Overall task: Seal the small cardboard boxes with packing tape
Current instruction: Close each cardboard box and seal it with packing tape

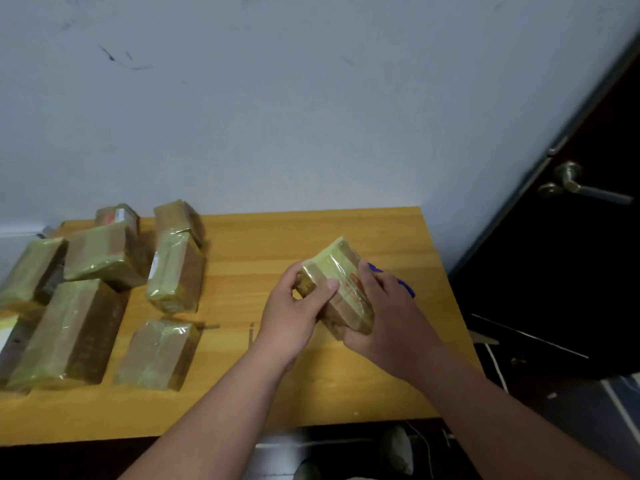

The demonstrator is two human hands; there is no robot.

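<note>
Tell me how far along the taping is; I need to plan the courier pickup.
Already done, by the look of it: a group of taped boxes lies on the left of the wooden table, all glossy with tape. In hand: one box, already largely covered in tape, gripped by the left hand and the right hand. Left: no bare, untaped box shows in this view.
</note>
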